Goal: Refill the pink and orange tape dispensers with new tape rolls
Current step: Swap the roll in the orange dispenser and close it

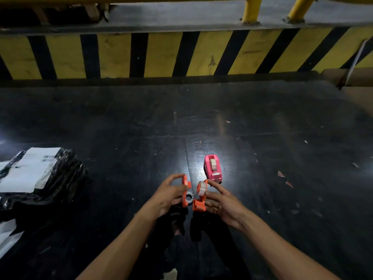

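The orange tape dispenser is split into two halves, held just above the dark floor. My left hand [168, 196] grips one orange half [185, 190]. My right hand [220, 203] grips the other orange half [199, 205], which carries a clear tape roll [202, 187]. A small grey empty core ring [189, 198] lies on the floor between the halves. The pink tape dispenser [213, 168] stands on the floor just beyond my right hand, with a tape roll seated in it.
A stack of black plastic parcels with white labels [38, 176] lies at the left. A yellow-and-black striped kerb [181, 55] runs across the back, with yellow railing posts [250, 11] above. Cardboard [355, 81] sits at the far right. Small scraps dot the floor.
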`<state>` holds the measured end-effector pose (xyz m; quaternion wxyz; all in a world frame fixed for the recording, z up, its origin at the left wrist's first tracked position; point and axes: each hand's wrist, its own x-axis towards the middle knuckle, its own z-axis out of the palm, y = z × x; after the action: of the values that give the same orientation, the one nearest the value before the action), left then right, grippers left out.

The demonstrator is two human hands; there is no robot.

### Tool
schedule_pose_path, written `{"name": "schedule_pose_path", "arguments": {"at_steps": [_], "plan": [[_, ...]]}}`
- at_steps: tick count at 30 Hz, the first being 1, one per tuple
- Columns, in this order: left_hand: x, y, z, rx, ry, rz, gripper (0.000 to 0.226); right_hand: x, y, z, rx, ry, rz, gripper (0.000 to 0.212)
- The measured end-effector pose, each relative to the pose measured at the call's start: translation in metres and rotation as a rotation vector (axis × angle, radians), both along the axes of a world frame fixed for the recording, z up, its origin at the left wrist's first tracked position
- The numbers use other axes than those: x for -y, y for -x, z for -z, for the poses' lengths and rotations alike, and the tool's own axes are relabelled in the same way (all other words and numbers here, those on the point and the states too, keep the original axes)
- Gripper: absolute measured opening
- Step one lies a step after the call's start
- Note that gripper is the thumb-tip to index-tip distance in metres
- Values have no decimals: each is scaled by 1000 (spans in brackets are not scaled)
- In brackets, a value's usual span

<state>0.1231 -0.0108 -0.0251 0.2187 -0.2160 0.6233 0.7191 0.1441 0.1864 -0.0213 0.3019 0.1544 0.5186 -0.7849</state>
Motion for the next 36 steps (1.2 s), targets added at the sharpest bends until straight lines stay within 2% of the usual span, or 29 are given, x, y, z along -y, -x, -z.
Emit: {"name": "schedule_pose_path", "arguments": {"at_steps": [2,6,18,26,36], "plan": [[-2,-9,-9,7,-101,67,45,1,0,-1,-1,7,-4,48],[-2,-15,-7,23,-148,91,49,2,-3,-4,-11,23,-32,47],[0,-16,-7,-11,-226,59,48,-3,-2,-2,-37,3,-67,48],[2,-19,-7,21,-193,70,48,-1,-3,-4,-41,8,-60,49],[6,-20,-9,45,-255,82,47,2,-5,-5,-51,17,-67,47]]}}
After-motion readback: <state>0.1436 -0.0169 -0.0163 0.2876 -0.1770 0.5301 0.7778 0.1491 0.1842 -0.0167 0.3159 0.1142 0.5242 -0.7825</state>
